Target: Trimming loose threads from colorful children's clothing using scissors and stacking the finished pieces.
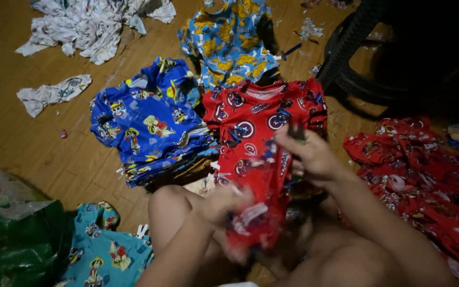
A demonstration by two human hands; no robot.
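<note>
Red printed garment (pixel 256 186) is gripped by left hand (pixel 224 204) and right hand (pixel 309 157); blue stack (pixel 152 125) lies folded, red heap (pixel 426 175) remains loose.

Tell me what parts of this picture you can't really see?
- Left hand, head view: blurred by motion, so its grip on the red cloth is unclear.
- Small dark thing in the right hand: too dark and blurred to identify.
- Dark round object, top right: lost in shadow.
- Light blue garment: cut off by the bottom edge.
- Green bag: cut off at the left edge.
</note>
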